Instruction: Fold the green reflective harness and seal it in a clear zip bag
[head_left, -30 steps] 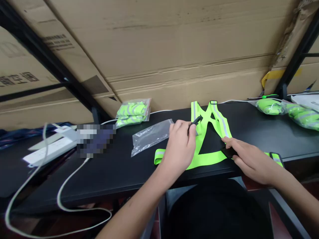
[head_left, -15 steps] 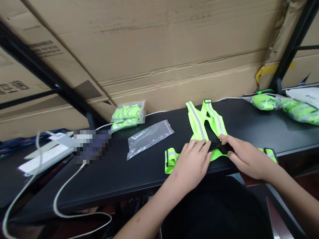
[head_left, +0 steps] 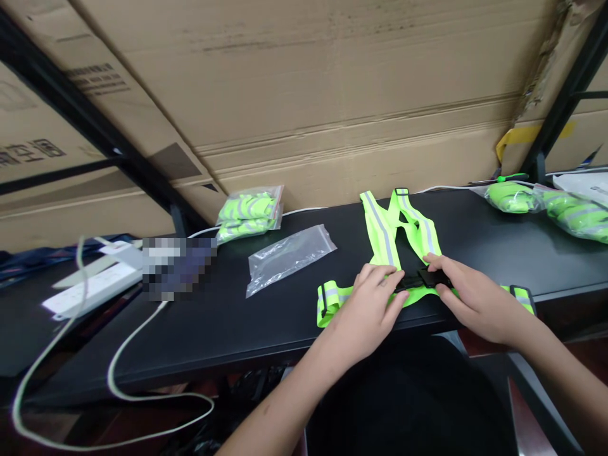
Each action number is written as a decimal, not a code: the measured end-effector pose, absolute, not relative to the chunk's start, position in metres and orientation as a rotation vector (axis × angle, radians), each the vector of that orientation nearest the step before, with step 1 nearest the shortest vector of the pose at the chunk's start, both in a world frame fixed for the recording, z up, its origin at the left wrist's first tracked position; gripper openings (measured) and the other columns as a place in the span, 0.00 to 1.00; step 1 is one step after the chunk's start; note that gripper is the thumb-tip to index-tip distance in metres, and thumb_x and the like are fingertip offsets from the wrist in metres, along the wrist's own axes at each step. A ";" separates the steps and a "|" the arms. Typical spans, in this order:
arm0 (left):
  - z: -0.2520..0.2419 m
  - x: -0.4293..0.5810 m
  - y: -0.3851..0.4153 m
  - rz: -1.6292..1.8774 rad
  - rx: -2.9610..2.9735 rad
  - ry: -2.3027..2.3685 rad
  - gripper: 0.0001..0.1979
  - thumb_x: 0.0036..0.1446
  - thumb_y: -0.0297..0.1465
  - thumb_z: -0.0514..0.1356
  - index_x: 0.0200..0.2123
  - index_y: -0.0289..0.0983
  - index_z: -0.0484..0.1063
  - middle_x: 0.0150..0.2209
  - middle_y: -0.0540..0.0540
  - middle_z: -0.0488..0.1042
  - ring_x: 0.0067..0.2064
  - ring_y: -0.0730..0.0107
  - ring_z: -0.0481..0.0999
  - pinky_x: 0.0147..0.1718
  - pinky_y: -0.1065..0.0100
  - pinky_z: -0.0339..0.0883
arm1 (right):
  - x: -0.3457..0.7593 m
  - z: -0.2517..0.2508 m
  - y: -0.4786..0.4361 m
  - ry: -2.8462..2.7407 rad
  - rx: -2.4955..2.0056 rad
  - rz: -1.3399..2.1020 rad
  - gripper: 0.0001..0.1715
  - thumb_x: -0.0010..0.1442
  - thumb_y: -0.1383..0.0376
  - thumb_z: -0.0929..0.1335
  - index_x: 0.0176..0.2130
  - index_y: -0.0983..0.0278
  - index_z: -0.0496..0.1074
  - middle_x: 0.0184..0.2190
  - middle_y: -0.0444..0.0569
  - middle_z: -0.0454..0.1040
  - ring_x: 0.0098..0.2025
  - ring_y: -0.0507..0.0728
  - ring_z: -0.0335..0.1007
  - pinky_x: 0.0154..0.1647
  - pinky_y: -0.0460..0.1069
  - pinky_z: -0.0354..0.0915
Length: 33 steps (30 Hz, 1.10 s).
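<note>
we take all clock bearings from the buckle, with 12 o'clock pointing away from us and toward the cardboard cartons [head_left: 304,76] stacked behind the table [head_left: 266,335].

the neon-yellow reflective safety vest [head_left: 382,231] lies flat on the table near its front edge, with its shoulder straps running toward 12 o'clock. our right hand [head_left: 477,301] holds the black plastic buckle [head_left: 430,277] in a narrow pinch between thumb and fingers. our left hand [head_left: 365,310] is curled narrowly, its fingers [head_left: 380,273] on the black webbing strap [head_left: 406,283] at 9 o'clock, just beside the buckle. we cannot tell whether the buckle is latched.

at 10 o'clock, a clear zip bag [head_left: 289,259] lies flat; the black table top shows through it. farther along that bearing, a red-edged zip bag [head_left: 247,215] holds folded neon-yellow vests with reflective bands, resting against the cartons. at 2 o'clock, near the table's far corner, two clear bags [head_left: 510,197] [head_left: 577,215] hold more neon-yellow material. a white power strip [head_left: 90,288] lies at 9 o'clock, well apart from the vest, and its white cable [head_left: 114,380] trails over the table's front edge. a pixelated object [head_left: 178,269] beside it cannot be identified.
</note>
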<state>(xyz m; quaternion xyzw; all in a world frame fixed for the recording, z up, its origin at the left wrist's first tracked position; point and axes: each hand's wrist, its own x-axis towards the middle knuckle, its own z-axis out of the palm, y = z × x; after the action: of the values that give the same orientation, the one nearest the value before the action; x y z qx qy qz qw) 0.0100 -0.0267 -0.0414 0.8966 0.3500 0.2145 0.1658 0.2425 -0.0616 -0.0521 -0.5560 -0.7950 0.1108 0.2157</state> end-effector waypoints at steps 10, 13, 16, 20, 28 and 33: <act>-0.043 0.010 -0.023 0.683 2.468 0.893 0.16 0.67 0.32 0.59 0.56 0.36 0.72 0.49 0.43 0.75 0.54 0.60 0.69 0.54 0.58 0.69 | 0.249 -0.039 -0.055 -2.196 -1.507 0.701 0.25 0.69 0.49 0.58 0.58 0.57 0.65 0.68 0.51 0.61 0.71 0.62 0.51 0.68 0.62 0.56; -0.044 0.014 -0.022 0.710 2.428 0.908 0.16 0.65 0.32 0.61 0.55 0.36 0.74 0.49 0.43 0.76 0.54 0.60 0.69 0.54 0.57 0.69 | 0.247 -0.038 -0.054 -2.203 -1.520 0.737 0.29 0.69 0.48 0.58 0.62 0.58 0.63 0.70 0.52 0.56 0.72 0.61 0.48 0.70 0.62 0.52; -0.047 0.019 -0.019 0.733 2.443 0.896 0.16 0.64 0.32 0.62 0.54 0.35 0.74 0.49 0.43 0.77 0.53 0.59 0.70 0.55 0.57 0.68 | 0.244 -0.036 -0.053 -2.263 -1.500 0.715 0.29 0.69 0.50 0.58 0.63 0.59 0.61 0.69 0.53 0.58 0.72 0.61 0.48 0.70 0.61 0.53; -0.050 0.024 -0.016 0.736 2.489 0.868 0.14 0.65 0.31 0.61 0.52 0.33 0.75 0.49 0.43 0.77 0.52 0.59 0.69 0.55 0.58 0.69 | 0.238 -0.031 -0.051 -2.355 -1.433 0.603 0.28 0.70 0.55 0.57 0.64 0.60 0.61 0.66 0.54 0.64 0.71 0.63 0.51 0.68 0.63 0.57; -0.047 0.033 -0.027 0.648 2.546 0.882 0.15 0.65 0.24 0.53 0.53 0.29 0.70 0.50 0.37 0.74 0.52 0.57 0.65 0.54 0.58 0.69 | 0.228 -0.038 -0.055 -2.521 -1.428 0.222 0.29 0.70 0.65 0.55 0.66 0.69 0.59 0.65 0.60 0.65 0.71 0.61 0.51 0.70 0.64 0.52; -0.038 0.033 -0.032 0.639 2.410 0.892 0.24 0.57 0.24 0.55 0.58 0.32 0.66 0.55 0.38 0.72 0.59 0.54 0.62 0.58 0.56 0.68 | 0.209 -0.049 -0.057 -2.492 -1.500 -0.325 0.28 0.66 0.67 0.56 0.58 0.79 0.68 0.62 0.70 0.67 0.70 0.69 0.54 0.70 0.69 0.48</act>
<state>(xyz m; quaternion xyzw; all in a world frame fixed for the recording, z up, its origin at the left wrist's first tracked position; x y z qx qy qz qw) 0.0328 -0.0320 -0.0385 0.8825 0.3267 0.2341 0.2444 0.2095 -0.0565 -0.0492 -0.5096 -0.8465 -0.1104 0.1074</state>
